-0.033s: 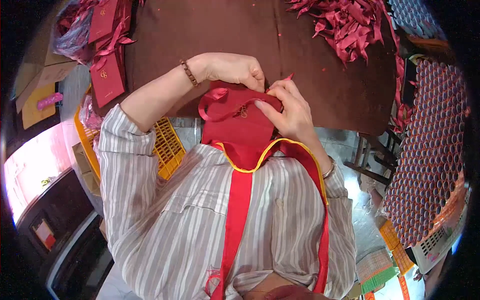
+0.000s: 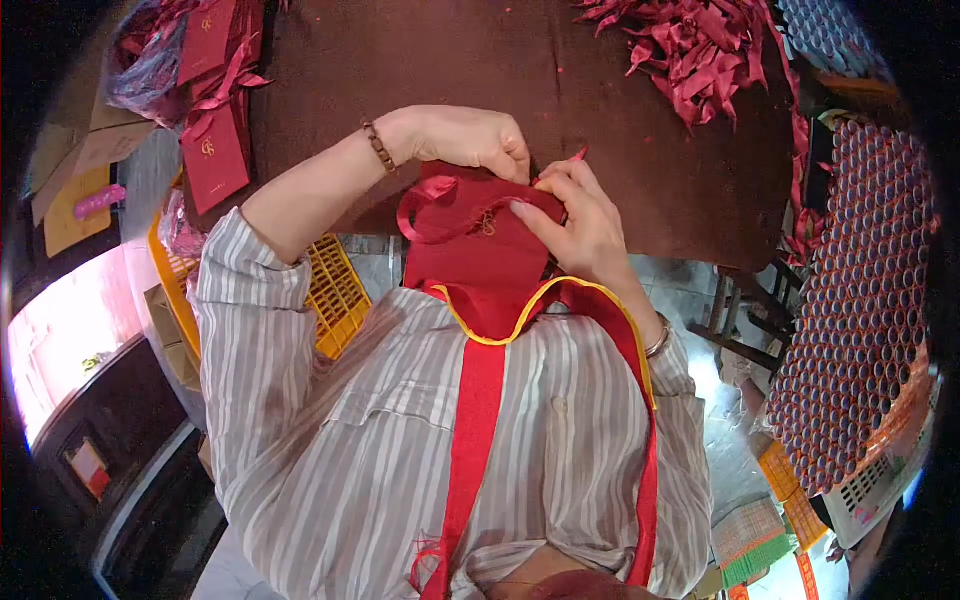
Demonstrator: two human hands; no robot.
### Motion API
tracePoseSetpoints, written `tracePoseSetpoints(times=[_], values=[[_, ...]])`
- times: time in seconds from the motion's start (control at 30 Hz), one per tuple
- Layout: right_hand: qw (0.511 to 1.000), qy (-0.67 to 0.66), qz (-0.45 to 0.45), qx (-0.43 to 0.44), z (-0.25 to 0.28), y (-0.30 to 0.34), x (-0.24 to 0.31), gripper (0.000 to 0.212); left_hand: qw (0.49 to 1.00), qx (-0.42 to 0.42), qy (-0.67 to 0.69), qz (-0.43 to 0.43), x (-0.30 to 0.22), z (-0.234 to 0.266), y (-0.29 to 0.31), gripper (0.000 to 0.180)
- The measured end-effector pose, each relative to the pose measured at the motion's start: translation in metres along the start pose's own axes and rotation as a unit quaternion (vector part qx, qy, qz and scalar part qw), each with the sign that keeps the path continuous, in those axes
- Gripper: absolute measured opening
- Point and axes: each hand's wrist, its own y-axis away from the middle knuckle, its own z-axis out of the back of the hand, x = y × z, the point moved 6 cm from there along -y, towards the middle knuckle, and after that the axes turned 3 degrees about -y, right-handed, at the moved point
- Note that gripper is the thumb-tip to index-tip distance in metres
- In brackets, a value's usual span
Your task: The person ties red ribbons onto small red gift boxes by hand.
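Note:
A dark red flat card or small bag [image 2: 470, 253] with a gold emblem lies between my hands, in front of my chest at the table's near edge. A red ribbon [image 2: 412, 226] loops over its left part. My right hand [image 2: 585, 222] grips its right edge, thumb on top and fingers curled at the far side. A red tip [image 2: 581, 153] pokes out above those fingers. My left hand [image 2: 468, 138] is closed at the far edge, knuckles up; what its fingers pinch is hidden. Below hangs my red apron [image 2: 495, 318] with yellow trim.
On the brown table [image 2: 420, 60] sits a heap of red ribbons [image 2: 700, 60] at far right. Similar red pieces [image 2: 215, 165] with ribbons are stacked at far left. Yellow crates [image 2: 335, 295] stand below the left edge. Rows of small round-topped items [image 2: 860, 290] fill the right side.

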Motion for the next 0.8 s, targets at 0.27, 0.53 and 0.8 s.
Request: tracePoseSetpoints(times=[0.27, 0.53, 0.8], values=[[1.0, -0.006, -0.017, 0.007, 0.0, 0.0, 0.0, 0.026, 0.998, 0.013, 0.055, -0.007, 0.001, -0.001, 0.0, 0.021], [1.0, -0.019, -0.018, -0.003, -0.004, -0.002, -0.008, 0.025, 0.997, -0.011, 0.077, 0.014, 0.015, 0.001, -0.011, 0.02], [0.999, -0.031, 0.015, 0.007, -0.002, -0.001, -0.011, 0.024, 0.999, -0.043, -0.007, -0.007, 0.006, 0.002, -0.024, 0.018]])
